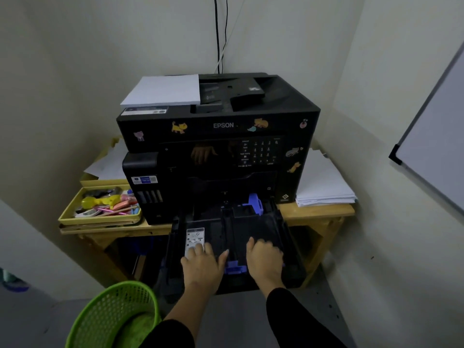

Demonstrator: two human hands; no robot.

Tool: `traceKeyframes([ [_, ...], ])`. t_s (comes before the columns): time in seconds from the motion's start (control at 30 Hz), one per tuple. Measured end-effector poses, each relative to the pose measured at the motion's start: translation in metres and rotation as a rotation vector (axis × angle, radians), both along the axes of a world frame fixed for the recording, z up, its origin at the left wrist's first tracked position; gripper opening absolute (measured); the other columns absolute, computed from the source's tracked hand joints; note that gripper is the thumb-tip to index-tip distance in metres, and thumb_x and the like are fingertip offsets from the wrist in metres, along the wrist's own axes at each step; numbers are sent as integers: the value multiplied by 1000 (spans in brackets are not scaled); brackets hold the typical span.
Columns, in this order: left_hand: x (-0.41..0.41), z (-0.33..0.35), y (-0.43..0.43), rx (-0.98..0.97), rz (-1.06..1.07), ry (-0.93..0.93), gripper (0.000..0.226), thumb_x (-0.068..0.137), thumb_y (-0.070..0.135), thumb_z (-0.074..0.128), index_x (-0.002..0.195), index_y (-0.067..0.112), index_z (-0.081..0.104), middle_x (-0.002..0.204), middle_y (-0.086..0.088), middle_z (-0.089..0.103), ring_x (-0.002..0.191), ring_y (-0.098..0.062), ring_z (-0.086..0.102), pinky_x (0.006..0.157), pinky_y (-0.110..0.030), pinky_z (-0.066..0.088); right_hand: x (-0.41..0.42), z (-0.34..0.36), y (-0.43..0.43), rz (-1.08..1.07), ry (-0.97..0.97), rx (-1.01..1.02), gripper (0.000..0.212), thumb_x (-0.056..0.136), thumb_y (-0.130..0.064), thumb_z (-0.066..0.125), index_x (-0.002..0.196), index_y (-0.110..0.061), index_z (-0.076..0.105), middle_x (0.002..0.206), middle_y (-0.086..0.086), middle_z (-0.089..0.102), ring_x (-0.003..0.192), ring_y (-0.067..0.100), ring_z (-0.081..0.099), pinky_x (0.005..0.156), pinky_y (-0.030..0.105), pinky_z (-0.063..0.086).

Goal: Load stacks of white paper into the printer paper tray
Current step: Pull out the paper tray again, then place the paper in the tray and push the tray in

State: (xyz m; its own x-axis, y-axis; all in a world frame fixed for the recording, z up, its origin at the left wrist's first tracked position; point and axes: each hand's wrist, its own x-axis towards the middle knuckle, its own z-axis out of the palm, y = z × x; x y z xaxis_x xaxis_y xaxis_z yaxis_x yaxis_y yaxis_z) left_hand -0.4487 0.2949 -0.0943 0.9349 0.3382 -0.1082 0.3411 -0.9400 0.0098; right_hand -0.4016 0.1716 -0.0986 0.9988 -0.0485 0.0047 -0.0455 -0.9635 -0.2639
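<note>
Nearest, a green basket stands on the floor; both hands, left and right, rest flat with fingers spread on the pulled-out, paperless paper tray, flanking its blue guide. Beyond, a white paper stack lies atop the black printer on the desk, with loose sheets to its right.

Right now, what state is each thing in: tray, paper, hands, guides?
Paper tray: pulled out, no paper inside.
Paper stack: lying flat on top of the printer.
Left hand: resting on the tray's front.
Right hand: resting on the tray's front.
Front blue guide: between the hands.
</note>
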Motion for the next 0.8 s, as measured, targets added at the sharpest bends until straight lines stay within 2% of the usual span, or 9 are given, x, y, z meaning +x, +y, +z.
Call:
traceKeyframes([
  [0.13, 46, 33, 8, 2, -6, -232, 67, 95, 58, 24, 139, 10, 38, 144, -11, 40, 130, -29, 40, 102, -40, 38, 46, 36, 15, 65, -149, 295, 41, 100, -29, 33, 105, -2, 63, 106, 17, 66, 94, 30, 63, 85, 36, 49],
  [0.23, 83, 71, 20, -53, -16, -488, 63, 93, 54, 37, 131, 5, 48, 139, -15, 47, 126, -33, 44, 99, -43, 41, 75, 77, 34, 127, -293, 499, 35, 99, -24, 40, 109, 1, 62, 109, 18, 62, 98, 30, 60, 85, 35, 48],
  [0.3, 105, 102, 31, -48, -19, -654, 62, 91, 53, 37, 124, 3, 54, 132, -17, 53, 120, -35, 50, 94, -43, 44, 92, 111, 48, 172, -374, 606, 32, 99, -22, 42, 111, 0, 61, 113, 18, 61, 101, 30, 59, 87, 35, 48],
  [0.4, 133, 153, 53, -17, -32, -810, 61, 90, 51, 35, 119, 1, 55, 127, -18, 55, 115, -36, 52, 91, -43, 45, 117, 160, 74, 239, -473, 746, 27, 98, -18, 43, 108, 1, 60, 111, 17, 59, 98, 30, 58, 84, 35, 46],
  [0.47, 152, 181, 74, -3, -36, -838, 56, 92, 48, 40, 121, 1, 53, 131, -17, 52, 118, -35, 49, 94, -42, 42, 135, 188, 92, 279, -538, 803, 24, 97, -16, 44, 103, 2, 60, 105, 17, 59, 92, 28, 57, 79, 31, 45],
  [0.53, 171, 201, 96, 24, -33, -844, 56, 94, 47, 40, 125, 1, 49, 135, -17, 48, 122, -34, 45, 97, -41, 39, 152, 211, 109, 298, -594, 837, 21, 96, -12, 45, 97, 3, 60, 100, 16, 59, 85, 22, 53, 73, 21, 37],
  [0.6, 190, 217, 118, 15, -22, -827, 56, 95, 47, 39, 129, 3, 46, 138, -16, 45, 126, -32, 40, 101, -41, 36, 171, 231, 125, 287, -620, 859, 19, 95, -10, 45, 95, 2, 59, 96, 14, 57, 80, 17, 47, 69, 17, 32],
  [0.73, 226, 238, 154, -36, 18, -749, 58, 97, 47, 35, 132, 1, 45, 140, -16, 43, 129, -33, 35, 103, -42, 32, 217, 258, 159, 204, -503, 897, 17, 93, -7, 43, 89, 2, 57, 89, 10, 52, 74, 20, 47, 66, 28, 37],
  [0.8, 244, 247, 172, -87, 45, -708, 60, 98, 48, 32, 131, 0, 45, 138, -18, 44, 129, -33, 36, 104, -41, 32, 243, 267, 174, 157, -396, 868, 22, 91, -4, 42, 69, -4, 48, 74, 7, 46, 61, 18, 43, 58, 29, 34],
])
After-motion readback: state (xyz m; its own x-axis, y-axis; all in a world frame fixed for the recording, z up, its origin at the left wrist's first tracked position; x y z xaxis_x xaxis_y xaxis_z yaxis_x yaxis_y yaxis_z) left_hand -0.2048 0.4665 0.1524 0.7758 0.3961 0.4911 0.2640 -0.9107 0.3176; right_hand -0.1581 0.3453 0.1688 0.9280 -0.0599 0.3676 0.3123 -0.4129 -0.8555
